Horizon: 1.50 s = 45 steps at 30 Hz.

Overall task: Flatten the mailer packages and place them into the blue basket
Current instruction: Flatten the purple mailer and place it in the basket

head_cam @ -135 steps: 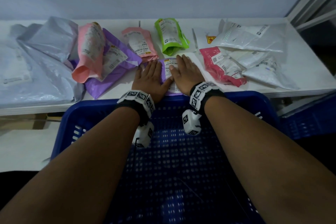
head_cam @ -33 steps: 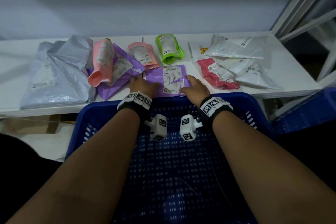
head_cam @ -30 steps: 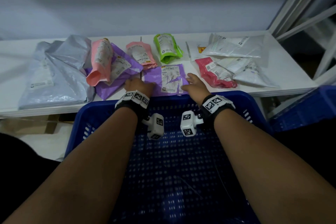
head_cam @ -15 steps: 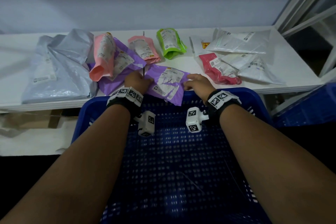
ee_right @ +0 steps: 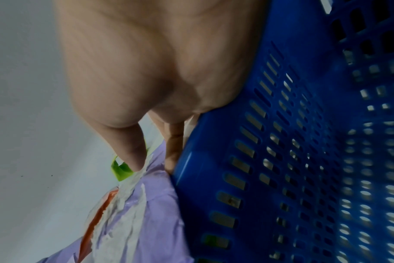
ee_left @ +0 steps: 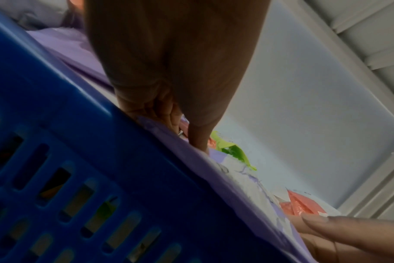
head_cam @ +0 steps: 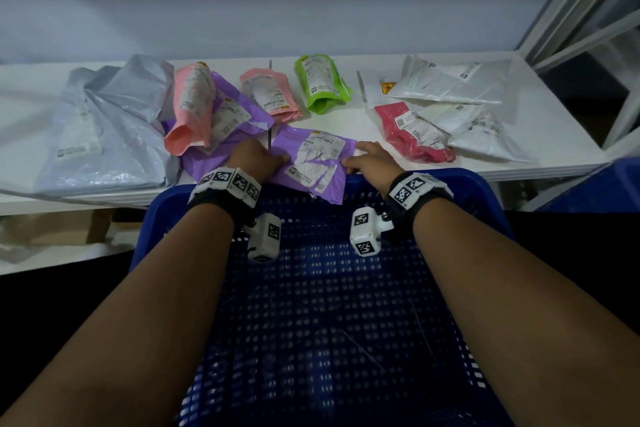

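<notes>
A flattened purple mailer with a torn white label hangs partly over the far rim of the blue basket. My left hand pinches its left edge, thumb on top. My right hand pinches its right edge, thumb on top and fingers beneath. The mailer lies against the basket's rim in the right wrist view. In the left wrist view the purple mailer runs along the basket wall. The basket's floor shows no mailers.
On the white table lie several more mailers: a grey pile at left, pink over purple, a small pink one, a green one, a red one and white ones at right.
Both hands stopped pressing the purple mailer flat, took hold of its side edges and pulled it toward me, so its near corner now hangs over the basket rim.
</notes>
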Tool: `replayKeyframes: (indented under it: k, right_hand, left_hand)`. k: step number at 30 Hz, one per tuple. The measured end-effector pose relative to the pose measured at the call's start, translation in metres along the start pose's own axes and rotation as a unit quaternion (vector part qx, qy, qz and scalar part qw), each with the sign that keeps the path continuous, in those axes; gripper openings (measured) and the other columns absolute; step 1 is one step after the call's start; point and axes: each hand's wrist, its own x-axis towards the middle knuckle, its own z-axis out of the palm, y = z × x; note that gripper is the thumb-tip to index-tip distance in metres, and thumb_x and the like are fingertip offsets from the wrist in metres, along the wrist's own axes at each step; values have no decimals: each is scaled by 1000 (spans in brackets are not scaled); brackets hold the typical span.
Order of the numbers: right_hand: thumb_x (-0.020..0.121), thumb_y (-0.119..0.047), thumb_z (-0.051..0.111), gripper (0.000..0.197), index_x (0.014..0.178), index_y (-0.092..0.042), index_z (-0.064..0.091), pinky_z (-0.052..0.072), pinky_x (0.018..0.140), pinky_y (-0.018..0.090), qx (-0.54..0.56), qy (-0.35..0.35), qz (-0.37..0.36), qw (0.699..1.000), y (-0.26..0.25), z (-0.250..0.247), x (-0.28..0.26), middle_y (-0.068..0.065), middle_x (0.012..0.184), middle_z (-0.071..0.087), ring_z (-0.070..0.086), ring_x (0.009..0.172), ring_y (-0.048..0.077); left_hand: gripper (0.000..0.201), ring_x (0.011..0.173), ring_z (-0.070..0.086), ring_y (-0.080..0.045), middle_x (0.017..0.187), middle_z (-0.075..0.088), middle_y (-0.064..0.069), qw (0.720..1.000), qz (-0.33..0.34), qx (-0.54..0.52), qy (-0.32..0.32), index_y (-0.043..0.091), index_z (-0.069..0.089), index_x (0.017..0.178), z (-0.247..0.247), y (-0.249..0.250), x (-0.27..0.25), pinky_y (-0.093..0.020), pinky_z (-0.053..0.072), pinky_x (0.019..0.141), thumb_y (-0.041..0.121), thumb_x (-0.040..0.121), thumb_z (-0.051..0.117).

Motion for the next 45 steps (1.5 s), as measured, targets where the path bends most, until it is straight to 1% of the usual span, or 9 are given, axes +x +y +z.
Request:
replayKeyframes:
  k: [3,9,15,18,23,29,34,40,45]
  right_hand:
    - [48,-64,71,84,125,-30,60,40,110,45,-13,-6,5,1000,-1,-3,-3,11,135,58,56,124,30]
    - [68,-48,63,28,55,-25,70,34,111,44,-41,-20,-23,999,-30,-9,-33,4,83,73,59,112,28]
    - [56,-61,62,31,68,-35,74,34,112,44,-62,-24,-35,997,-24,-5,-25,4,95,72,55,121,30]
    - [50,-58,67,31,76,-43,74,33,115,44,-46,-24,-25,998,-26,-7,-31,6,138,56,42,139,26]
    - [73,-36,72,18,91,-35,70,21,120,41,-62,-20,-13,998,-34,-9,-51,12,164,17,15,151,18]
    - [61,-44,69,33,93,-36,68,32,114,39,-31,9,-8,999,-35,-3,-61,5,145,51,36,141,17]
    - [66,-32,68,20,82,-39,61,33,114,43,5,36,-46,998,-27,7,-81,-8,101,72,60,115,18]
    - [88,0,63,33,119,-9,64,50,94,29,166,55,-54,983,-22,4,-105,8,122,65,61,111,19]
    - [86,2,62,23,103,-13,67,53,84,28,244,130,-44,960,-24,8,-113,6,107,70,65,98,20]
  left_hand:
    - [43,72,53,-24,69,52,-7,1000,-9,15,-12,3,68,117,-1,0,2,-29,37,70,37,92,67]
    - [55,88,66,-33,75,62,-14,996,-46,54,-54,-2,70,104,4,-6,12,-31,42,74,51,93,59]
    - [65,109,63,-36,119,65,-21,994,-15,97,-41,30,44,147,5,-2,16,-36,48,88,49,88,64]
    - [81,116,59,-38,132,58,-21,991,-15,130,-39,44,26,152,6,0,17,-37,48,89,49,83,67]
    - [77,116,58,-32,137,55,-17,997,-20,69,-35,43,25,153,7,3,9,-28,36,78,40,89,67]
    - [76,137,38,-39,142,52,-16,969,-112,206,-73,7,55,132,11,18,-6,-44,27,111,70,89,49]
    - [75,123,50,-36,127,58,-17,976,-117,184,-13,7,61,117,21,10,-19,-42,43,97,73,85,50]
    - [27,86,66,-29,85,71,-13,997,-62,30,-26,2,74,83,12,13,-26,-31,47,72,28,78,81]
    - [23,80,66,-26,80,72,-13,999,-25,-23,0,1,75,78,14,16,-46,-29,46,71,23,84,76]
